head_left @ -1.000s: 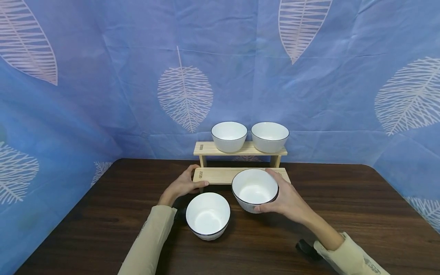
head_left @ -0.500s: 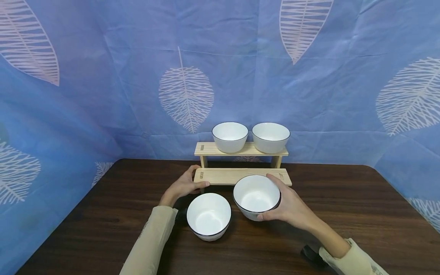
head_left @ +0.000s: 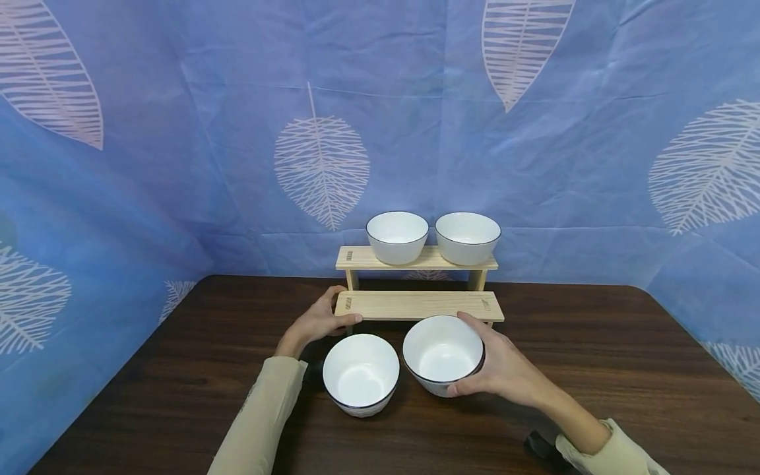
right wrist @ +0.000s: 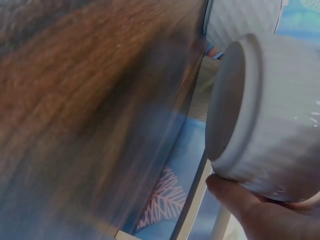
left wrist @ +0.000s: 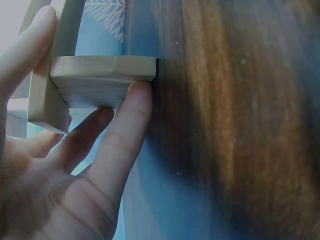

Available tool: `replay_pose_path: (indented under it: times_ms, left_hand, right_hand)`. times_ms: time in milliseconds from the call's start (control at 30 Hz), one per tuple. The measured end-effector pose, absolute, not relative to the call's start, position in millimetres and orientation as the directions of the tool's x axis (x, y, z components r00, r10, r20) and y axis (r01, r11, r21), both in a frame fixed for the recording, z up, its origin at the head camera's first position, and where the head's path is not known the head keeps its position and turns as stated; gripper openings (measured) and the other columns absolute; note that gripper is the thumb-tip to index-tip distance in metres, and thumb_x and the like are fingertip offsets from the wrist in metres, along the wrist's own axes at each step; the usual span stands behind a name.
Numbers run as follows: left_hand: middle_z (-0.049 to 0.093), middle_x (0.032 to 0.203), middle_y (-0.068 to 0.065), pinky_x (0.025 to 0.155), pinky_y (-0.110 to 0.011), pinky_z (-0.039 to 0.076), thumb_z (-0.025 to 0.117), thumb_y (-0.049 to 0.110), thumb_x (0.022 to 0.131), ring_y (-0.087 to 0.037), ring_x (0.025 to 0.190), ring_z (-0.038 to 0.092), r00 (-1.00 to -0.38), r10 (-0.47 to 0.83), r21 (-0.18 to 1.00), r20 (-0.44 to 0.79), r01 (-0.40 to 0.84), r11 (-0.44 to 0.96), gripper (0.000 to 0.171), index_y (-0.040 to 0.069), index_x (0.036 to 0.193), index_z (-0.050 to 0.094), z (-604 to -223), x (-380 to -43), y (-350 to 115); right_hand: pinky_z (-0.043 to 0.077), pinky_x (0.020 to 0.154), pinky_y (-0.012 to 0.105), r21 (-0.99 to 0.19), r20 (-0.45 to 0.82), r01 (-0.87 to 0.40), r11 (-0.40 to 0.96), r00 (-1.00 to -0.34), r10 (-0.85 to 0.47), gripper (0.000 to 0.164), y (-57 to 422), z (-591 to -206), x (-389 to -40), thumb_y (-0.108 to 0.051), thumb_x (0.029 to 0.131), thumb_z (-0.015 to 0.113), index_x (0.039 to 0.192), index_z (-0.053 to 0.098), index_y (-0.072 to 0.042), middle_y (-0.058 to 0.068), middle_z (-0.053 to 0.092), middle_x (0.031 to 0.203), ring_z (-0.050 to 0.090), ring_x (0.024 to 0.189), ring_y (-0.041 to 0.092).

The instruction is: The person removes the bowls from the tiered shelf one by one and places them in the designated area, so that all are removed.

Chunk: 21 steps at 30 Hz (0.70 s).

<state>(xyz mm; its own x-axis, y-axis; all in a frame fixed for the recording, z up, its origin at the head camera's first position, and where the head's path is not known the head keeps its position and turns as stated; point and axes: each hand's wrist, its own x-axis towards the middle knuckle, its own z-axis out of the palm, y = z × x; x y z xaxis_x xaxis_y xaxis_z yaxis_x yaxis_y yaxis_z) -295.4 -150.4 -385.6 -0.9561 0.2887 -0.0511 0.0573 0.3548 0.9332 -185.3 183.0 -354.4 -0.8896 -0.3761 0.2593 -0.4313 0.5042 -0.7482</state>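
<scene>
My right hand (head_left: pixel 505 369) grips a white bowl (head_left: pixel 444 349) with a dark rim by its right side. In the right wrist view, the foot of this bowl (right wrist: pixel 250 110) is apart from the dark tabletop. My left hand (head_left: pixel 317 324) holds the left end of a two-tier wooden rack (head_left: pixel 415 305). The left wrist view has the thumb over the shelf edge and fingers (left wrist: pixel 122 135) against the rack's end leg (left wrist: pixel 105 70). Just left of the held bowl, another white bowl (head_left: pixel 361 371) stands upright on the table.
Two more white bowls, a left one (head_left: pixel 397 236) and a right one (head_left: pixel 468 236), sit side by side on the rack's upper shelf (head_left: pixel 356 257). Behind the dark wooden table (head_left: pixel 178 369) hangs a blue cloth (head_left: pixel 404 145) with white leaf prints.
The held bowl has moved from over the lower shelf's front edge toward me and down, with the right hand. My left hand stays on the rack.
</scene>
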Motion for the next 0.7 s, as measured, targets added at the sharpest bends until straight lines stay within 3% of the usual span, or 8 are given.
replay_pose_path:
  times_ms: [267,567,700]
  left_hand:
    - [0.063,0.104,-0.017,0.082,-0.046,0.056,0.073,0.007,0.093,-0.020,0.088,0.063,-0.949,0.311,0.942,-0.046,0.063,0.330,0.070,-0.003,0.146,0.028,-386.7,-298.0,-151.4]
    - [0.062,0.106,-0.017,0.085,-0.048,0.055,0.074,0.006,0.092,-0.021,0.090,0.063,-0.953,0.299,0.943,-0.050,0.054,0.330,0.070,-0.003,0.145,0.029,-385.6,-296.8,-151.4]
    - [0.061,0.106,-0.017,0.085,-0.048,0.055,0.074,0.007,0.092,-0.021,0.091,0.063,-0.955,0.292,0.937,-0.054,0.052,0.344,0.071,-0.002,0.146,0.029,-385.3,-296.9,-150.6]
  right_hand:
    - [0.052,0.082,0.049,-0.751,0.250,-0.445,0.488,-0.875,-0.414,0.112,183.9,-355.0,-184.3,-0.026,0.062,0.095,0.148,0.035,0.013,0.031,0.051,0.136,0.061,0.109,0.036]
    - [0.051,0.085,0.048,-0.759,0.180,-0.414,0.502,-0.875,-0.449,0.116,184.7,-357.8,-183.1,-0.027,0.061,0.096,0.149,0.032,0.014,0.029,0.052,0.135,0.059,0.111,0.035]
    - [0.052,0.085,0.042,-0.765,0.163,-0.429,0.480,-0.851,-0.499,0.115,187.0,-358.9,-184.5,-0.026,0.063,0.095,0.148,0.030,0.017,0.031,0.050,0.136,0.058,0.113,0.036]
